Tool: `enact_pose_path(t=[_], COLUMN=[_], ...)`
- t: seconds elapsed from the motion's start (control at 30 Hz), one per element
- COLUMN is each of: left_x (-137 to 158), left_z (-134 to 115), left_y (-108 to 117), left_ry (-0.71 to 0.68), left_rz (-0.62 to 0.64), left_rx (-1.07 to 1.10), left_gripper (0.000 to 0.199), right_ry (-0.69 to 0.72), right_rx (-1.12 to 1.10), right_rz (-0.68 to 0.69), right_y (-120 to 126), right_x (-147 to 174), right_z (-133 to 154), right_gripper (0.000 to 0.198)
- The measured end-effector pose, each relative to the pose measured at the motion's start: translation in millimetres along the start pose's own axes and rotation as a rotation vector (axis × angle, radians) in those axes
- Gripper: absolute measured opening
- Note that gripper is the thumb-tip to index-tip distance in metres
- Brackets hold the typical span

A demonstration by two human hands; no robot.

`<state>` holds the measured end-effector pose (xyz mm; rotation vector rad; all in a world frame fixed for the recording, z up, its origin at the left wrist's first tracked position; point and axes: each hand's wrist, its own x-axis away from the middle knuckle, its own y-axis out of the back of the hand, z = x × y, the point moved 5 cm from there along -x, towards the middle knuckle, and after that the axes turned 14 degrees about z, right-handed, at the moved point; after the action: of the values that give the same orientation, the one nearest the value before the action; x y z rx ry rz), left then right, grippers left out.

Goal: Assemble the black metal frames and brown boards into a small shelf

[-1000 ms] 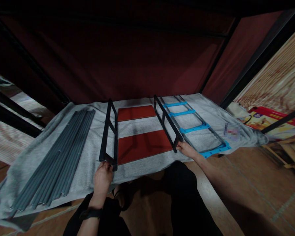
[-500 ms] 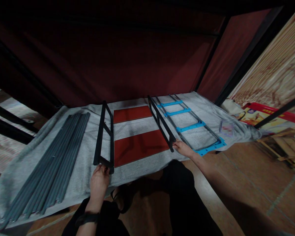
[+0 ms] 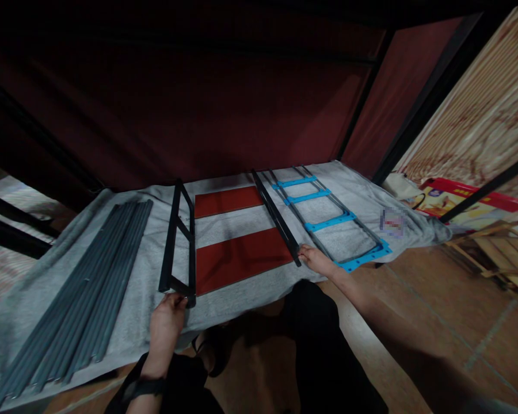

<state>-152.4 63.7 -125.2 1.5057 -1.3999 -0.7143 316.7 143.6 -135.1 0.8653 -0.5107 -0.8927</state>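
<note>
My left hand pinches the near end of a black rectangular frame with a crossbar. My right hand has its fingers closed on the near end of a second black frame, which appears almost edge-on. Between the two frames lie two flat red boards, a larger near one and a narrower far one. Everything rests on a grey cloth.
Left of the frames lies a bundle of several grey tubes. Grey tube frames with blue crosspieces lie to the right. A red and yellow box and a slatted wooden item stand at far right. Dark red panels rise behind.
The right black frame has tilted, so its gap has narrowed to almost edge-on. My left hand keeps its hold on the left frame. The whole view has shifted slightly.
</note>
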Motion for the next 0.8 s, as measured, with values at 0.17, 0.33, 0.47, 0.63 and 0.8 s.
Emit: enact_pose_path(t=[0.17,0.33,0.47,0.63,0.8], left_x=[1,2,3,9,17], left_z=[-1,-3,-2,1,1], left_y=[1,1,0,-1,0], left_ry=[0.014,0.012,0.041,0.045,0.096], left_rz=[0.020,0.020,0.040,0.057,0.009], left_rx=[0.009,0.006,0.054,0.221,0.193], left_gripper=[0.014,0.013,0.016,0.021,0.022], right_ry=[-0.057,-0.052,-0.059,-0.070,-0.132], right_rx=[-0.047,-0.051,-0.032,-0.027,-0.027], right_rz=[-0.104,-0.096,-0.110,-0.135,-0.163], right_y=[-2,-1,-2,-10,-12], right_x=[5,3,4,8,9], right_z=[-2,0,1,-4,-12], right_gripper=[0.015,0.014,0.014,0.015,0.011])
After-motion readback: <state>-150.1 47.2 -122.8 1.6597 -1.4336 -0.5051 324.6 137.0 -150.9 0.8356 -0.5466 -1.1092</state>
